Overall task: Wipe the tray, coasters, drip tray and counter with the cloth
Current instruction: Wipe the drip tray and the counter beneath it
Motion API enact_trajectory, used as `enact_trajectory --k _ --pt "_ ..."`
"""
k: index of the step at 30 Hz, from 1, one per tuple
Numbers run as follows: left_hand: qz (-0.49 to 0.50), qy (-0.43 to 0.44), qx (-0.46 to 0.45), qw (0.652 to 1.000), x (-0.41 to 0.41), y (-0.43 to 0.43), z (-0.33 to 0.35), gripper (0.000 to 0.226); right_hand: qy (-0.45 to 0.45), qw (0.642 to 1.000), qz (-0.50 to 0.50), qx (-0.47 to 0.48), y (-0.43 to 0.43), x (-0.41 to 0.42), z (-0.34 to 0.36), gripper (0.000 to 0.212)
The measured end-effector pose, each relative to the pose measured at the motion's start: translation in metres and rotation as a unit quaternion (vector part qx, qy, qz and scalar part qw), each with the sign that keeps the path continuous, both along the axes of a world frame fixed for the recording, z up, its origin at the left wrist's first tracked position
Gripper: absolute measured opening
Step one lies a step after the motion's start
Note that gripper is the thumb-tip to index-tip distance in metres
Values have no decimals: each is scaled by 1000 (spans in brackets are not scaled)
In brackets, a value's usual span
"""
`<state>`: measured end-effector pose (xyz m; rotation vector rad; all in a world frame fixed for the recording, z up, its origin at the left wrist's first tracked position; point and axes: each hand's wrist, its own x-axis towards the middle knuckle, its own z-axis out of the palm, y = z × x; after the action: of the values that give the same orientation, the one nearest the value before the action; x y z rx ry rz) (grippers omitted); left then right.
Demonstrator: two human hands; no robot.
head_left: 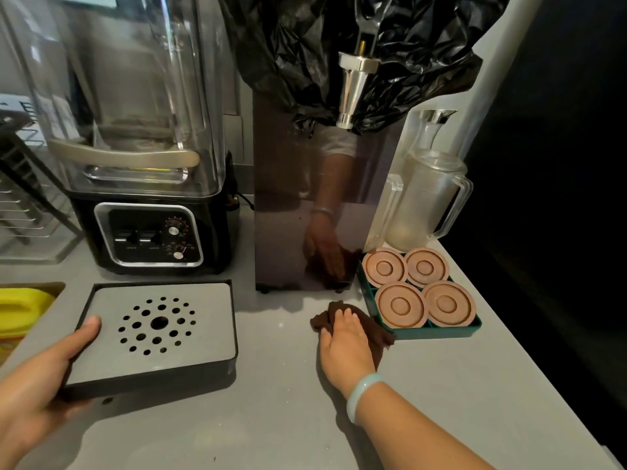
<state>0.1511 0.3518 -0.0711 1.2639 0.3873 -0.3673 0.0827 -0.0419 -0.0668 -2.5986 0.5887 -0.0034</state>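
Observation:
My right hand [342, 337] presses flat on a dark brown cloth [380, 335] on the grey counter [278, 412], just in front of the dark dispenser and left of the green tray [437, 332]. The tray holds several round brown coasters [401, 305]. My left hand [51, 374] grips the left edge of the grey perforated drip tray [156, 330], thumb on its top plate, with that side raised a little off the counter.
A blender [146, 198] with a clear cover stands behind the drip tray. The dark dispenser [322, 205], its tap under a black bag, stands at the centre back. Clear jugs [427, 198] sit behind the green tray. A yellow object [20, 310] lies far left. The counter's edge runs down the right.

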Motion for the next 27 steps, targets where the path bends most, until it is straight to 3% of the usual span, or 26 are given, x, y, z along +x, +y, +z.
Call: enact_trajectory --k 7,13,15,18,21,24,27 --pt "72 63 11 995 -20 -25 25 81 -1 979 203 9 37 16 9 54" --pt "49 55 0 997 -24 -35 36 53 -34 919 391 21 61 -16 2 54" --pt "46 48 -4 998 -27 -37 41 44 -49 911 406 49 58 -26 1 50" --pt "52 46 1 998 -30 -36 45 29 -104 943 254 187 50 -34 11 37" --pt "65 53 -7 996 -32 -29 46 25 -202 921 18 333 32 -31 25 24" --pt "77 54 -13 996 -37 -19 49 23 -293 906 -93 291 1 -20 33 17" --pt "80 48 -20 995 -43 -11 52 31 -286 920 -91 252 -17 -11 30 16"
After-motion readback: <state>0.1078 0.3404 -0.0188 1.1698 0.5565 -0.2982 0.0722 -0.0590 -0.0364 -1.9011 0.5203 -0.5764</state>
